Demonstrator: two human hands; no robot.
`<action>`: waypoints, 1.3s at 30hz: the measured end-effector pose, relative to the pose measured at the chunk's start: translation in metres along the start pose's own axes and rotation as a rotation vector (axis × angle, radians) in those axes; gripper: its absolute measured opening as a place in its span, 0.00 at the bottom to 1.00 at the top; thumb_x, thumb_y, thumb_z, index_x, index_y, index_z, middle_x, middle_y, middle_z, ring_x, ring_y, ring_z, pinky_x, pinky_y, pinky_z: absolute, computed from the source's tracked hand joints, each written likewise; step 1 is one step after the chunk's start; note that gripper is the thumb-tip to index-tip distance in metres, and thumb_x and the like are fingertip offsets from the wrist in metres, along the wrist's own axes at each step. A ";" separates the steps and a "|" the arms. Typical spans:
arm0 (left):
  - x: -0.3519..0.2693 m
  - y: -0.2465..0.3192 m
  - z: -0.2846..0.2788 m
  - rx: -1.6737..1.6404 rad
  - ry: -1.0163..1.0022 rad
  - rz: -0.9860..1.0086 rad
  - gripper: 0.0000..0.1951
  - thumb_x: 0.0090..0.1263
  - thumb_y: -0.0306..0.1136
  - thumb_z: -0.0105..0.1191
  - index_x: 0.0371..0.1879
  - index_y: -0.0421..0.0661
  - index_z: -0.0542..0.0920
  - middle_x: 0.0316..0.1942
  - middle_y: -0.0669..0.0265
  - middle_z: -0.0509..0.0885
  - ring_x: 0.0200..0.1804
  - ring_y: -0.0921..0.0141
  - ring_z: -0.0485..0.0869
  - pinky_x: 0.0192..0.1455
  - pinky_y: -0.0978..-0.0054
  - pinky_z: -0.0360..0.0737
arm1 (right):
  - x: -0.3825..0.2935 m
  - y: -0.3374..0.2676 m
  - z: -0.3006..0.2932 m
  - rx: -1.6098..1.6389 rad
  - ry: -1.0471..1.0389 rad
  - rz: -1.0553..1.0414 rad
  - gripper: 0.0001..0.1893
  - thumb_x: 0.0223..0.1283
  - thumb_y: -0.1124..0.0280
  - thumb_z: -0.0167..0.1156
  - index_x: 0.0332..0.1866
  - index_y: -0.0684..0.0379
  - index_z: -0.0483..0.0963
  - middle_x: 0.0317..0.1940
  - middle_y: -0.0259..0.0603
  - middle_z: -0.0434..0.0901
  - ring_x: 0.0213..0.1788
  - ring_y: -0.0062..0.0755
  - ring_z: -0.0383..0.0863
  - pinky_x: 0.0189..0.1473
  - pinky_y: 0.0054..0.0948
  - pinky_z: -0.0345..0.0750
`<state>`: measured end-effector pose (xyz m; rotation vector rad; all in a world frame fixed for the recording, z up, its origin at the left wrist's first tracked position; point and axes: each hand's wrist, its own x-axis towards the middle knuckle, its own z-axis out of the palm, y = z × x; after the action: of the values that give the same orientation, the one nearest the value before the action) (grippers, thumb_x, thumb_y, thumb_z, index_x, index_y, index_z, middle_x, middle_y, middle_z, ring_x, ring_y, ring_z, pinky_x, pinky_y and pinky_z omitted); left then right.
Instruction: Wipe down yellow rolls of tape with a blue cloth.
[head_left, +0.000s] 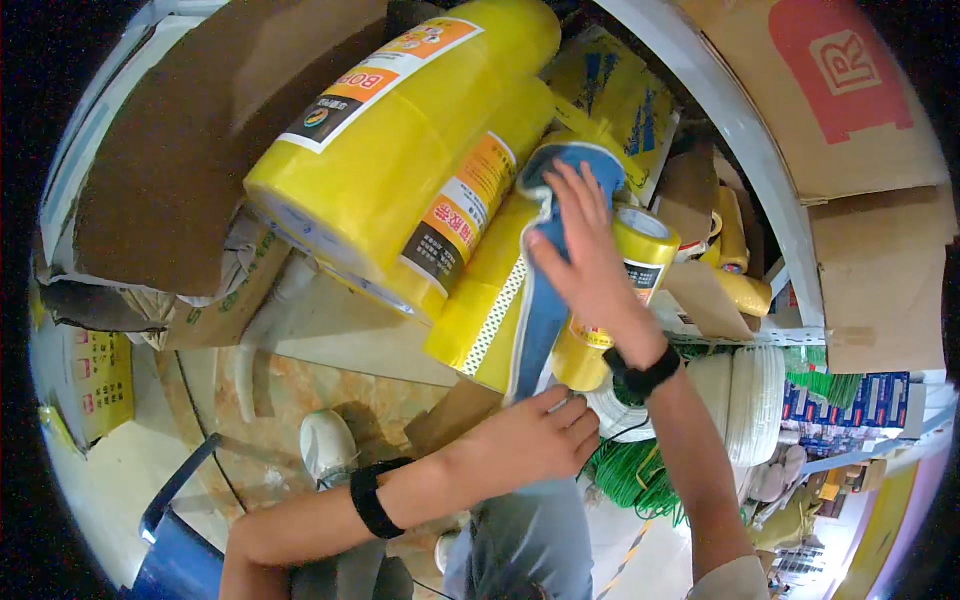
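Observation:
A blue cloth item with a pale edge (546, 300), perhaps a rag or glove, lies lengthwise over yellow packing tape rolls (480, 315). My right hand (592, 255) rests on its upper part, fingers spread. At its lower end is my left hand (532, 435), fingers curled; whether they grip the cloth is hidden. Big shrink-wrapped stacks of yellow tape (405, 112) with printed labels lie to the left of the cloth. Smaller yellow tape rolls (646, 244) stand to its right, close beside my right hand. Each wrist wears a black band.
A brown cardboard flap (172, 150) is at the upper left. White coils (756, 405) and green cord bundles (634, 476) sit low on the right. Cardboard boxes (877, 277) stand behind the pale shelf post (780, 150). A blue object with a dark handle (180, 551) is at the lower left.

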<state>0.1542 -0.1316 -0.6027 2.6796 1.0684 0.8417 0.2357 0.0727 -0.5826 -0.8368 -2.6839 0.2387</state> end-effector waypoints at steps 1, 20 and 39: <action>0.002 -0.002 -0.009 0.033 0.074 -0.023 0.11 0.63 0.33 0.56 0.43 0.46 0.85 0.44 0.70 0.83 0.55 0.70 0.81 0.62 0.68 0.77 | 0.012 0.014 -0.001 0.014 0.017 -0.009 0.36 0.70 0.55 0.61 0.73 0.70 0.64 0.77 0.61 0.62 0.82 0.66 0.53 0.82 0.57 0.50; -0.002 -0.043 -0.033 -0.111 0.334 -0.546 0.56 0.47 0.28 0.70 0.82 0.49 0.59 0.81 0.41 0.56 0.80 0.37 0.57 0.80 0.43 0.61 | -0.004 -0.014 0.010 0.089 0.077 -0.185 0.24 0.60 0.66 0.59 0.61 0.62 0.73 0.64 0.47 0.76 0.74 0.58 0.68 0.78 0.57 0.59; 0.021 -0.023 -0.025 0.197 0.182 -0.780 0.53 0.48 0.35 0.72 0.81 0.56 0.64 0.67 0.52 0.70 0.68 0.43 0.70 0.69 0.44 0.72 | -0.013 0.014 0.010 0.148 0.260 -0.250 0.20 0.60 0.66 0.62 0.57 0.60 0.77 0.60 0.44 0.78 0.67 0.52 0.73 0.73 0.54 0.65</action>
<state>0.1394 -0.1028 -0.5793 2.0155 2.1138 0.8359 0.2497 0.0765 -0.5985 -0.4488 -2.4591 0.2463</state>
